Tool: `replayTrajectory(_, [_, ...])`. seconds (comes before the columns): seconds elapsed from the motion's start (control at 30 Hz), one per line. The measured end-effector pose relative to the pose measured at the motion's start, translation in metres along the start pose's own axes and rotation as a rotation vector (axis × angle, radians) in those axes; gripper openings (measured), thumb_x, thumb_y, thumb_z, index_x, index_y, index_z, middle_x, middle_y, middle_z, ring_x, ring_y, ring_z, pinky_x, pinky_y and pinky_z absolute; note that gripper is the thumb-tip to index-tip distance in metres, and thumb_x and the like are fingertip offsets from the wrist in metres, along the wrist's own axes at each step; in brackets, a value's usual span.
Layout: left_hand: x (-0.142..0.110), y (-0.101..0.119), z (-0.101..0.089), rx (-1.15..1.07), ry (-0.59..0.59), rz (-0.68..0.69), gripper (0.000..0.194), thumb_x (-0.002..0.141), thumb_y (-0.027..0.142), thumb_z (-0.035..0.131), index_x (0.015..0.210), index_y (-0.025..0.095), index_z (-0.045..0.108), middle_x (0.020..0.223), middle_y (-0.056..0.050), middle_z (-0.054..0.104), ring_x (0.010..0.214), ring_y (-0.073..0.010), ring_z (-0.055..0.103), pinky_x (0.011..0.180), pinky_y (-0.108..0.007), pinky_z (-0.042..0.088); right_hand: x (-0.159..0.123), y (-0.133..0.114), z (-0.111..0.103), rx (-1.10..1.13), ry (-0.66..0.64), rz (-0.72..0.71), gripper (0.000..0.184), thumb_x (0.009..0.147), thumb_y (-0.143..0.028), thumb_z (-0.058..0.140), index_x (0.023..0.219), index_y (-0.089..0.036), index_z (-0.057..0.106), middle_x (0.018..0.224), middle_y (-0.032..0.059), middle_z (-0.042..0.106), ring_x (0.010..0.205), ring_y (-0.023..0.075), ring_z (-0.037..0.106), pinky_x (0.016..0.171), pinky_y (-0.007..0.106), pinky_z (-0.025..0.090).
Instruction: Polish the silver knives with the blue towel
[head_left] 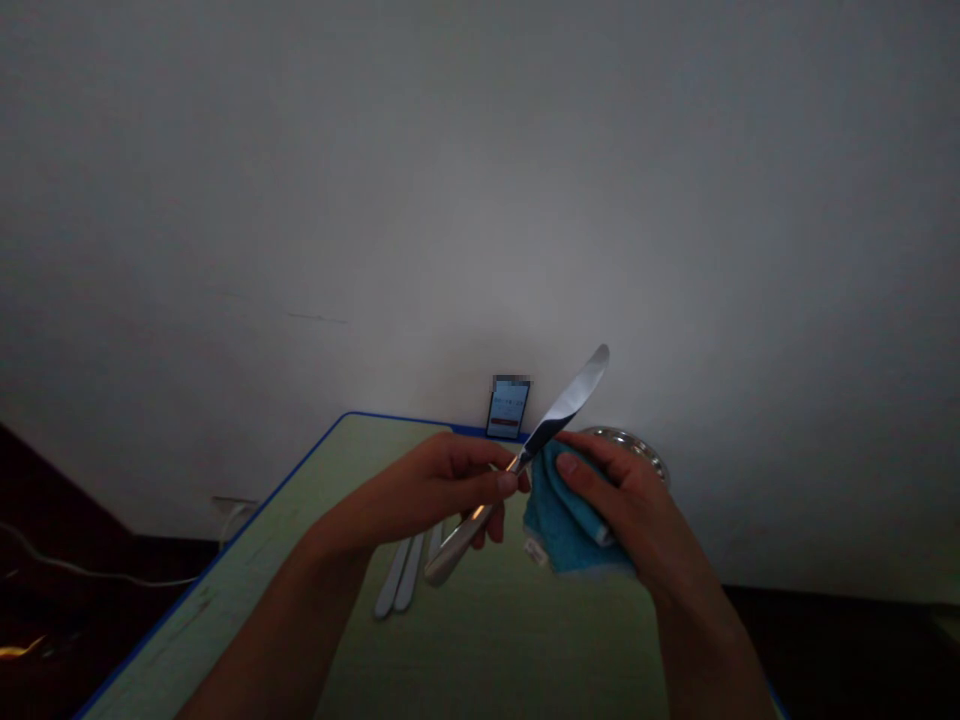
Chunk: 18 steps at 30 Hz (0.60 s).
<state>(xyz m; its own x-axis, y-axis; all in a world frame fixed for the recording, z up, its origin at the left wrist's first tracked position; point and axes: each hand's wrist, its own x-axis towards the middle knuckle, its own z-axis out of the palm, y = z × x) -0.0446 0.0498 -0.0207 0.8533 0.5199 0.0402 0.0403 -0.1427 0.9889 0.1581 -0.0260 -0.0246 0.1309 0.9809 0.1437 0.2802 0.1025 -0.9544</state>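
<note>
My left hand (pixel 461 480) pinches a silver table knife (pixel 574 398) near the top of its handle. The knife slants, blade up to the right and handle end down to the left. In my right hand (pixel 611 485) is a blue cloth (pixel 562 520), bunched under the fingers and thumb and hanging below with a small white tag. The cloth is close beside the lower part of the blade; I cannot tell whether they touch. Beneath my left wrist, several more knives (pixel 409 575) lie side by side on the table, partly hidden by the hand and arm.
The pale green table (pixel 480 650) has a blue edge and stands against a grey wall (pixel 450 200). A phone (pixel 508 408) with a lit screen leans upright at the back edge. Behind my right hand, a shiny metal dish (pixel 626 440) is partly covered. A white cable (pixel 112 577) runs at the left.
</note>
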Motion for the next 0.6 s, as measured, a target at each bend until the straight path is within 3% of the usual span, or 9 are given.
replayTrajectory(0.6, [-0.0027, -0.0021, -0.0022, 0.06, -0.016, -0.071, 0.028, 0.086, 0.04, 0.056, 0.094, 0.015, 0.064, 0.064, 0.0, 0.064, 0.054, -0.0092, 0.059, 0.05, -0.017, 0.046, -0.0018, 0.0024, -0.0008, 0.254, -0.038, 0.087, 0.038, 0.077, -0.045, 0.067, 0.108, -0.023, 0.067, 0.092, 0.0032, 0.069, 0.073, 0.0138, 0.058, 0.064, 0.027, 0.045])
